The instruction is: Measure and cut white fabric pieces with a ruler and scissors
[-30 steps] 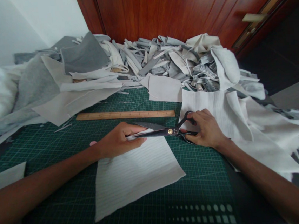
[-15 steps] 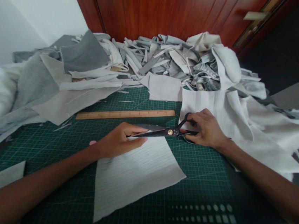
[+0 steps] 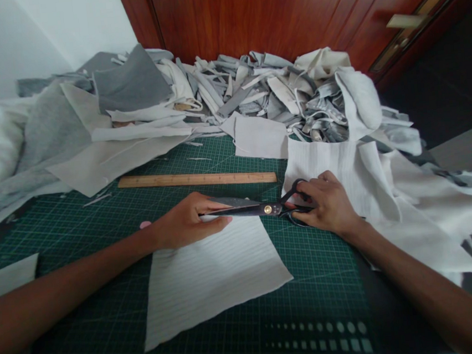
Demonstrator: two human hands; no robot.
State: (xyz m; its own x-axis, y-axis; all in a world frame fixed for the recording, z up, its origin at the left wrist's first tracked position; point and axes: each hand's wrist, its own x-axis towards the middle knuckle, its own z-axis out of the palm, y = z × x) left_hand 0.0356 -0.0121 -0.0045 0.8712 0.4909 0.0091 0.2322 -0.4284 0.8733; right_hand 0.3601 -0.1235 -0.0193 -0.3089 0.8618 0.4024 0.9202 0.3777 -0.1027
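Observation:
A white ribbed piece of cloth (image 3: 212, 274) lies on the green cutting mat (image 3: 99, 234). My left hand (image 3: 186, 223) rests on the cloth's top edge, fingers curled and pressing it down beside the blades. My right hand (image 3: 326, 204) grips the handles of black scissors (image 3: 256, 209), fingers through the loops. The blades point left along the cloth's top edge and are nearly closed, their tips hidden under my left fingers.
A wooden ruler (image 3: 196, 179) lies on the mat behind the hands. A heap of grey and white fabric scraps (image 3: 253, 94) fills the back, in front of a red-brown wooden door (image 3: 266, 12). More white cloth pieces (image 3: 388, 195) spread to the right.
The scissor blades have closed a little and moved slightly left along the cloth's top edge. Both hands stay in nearly the same place.

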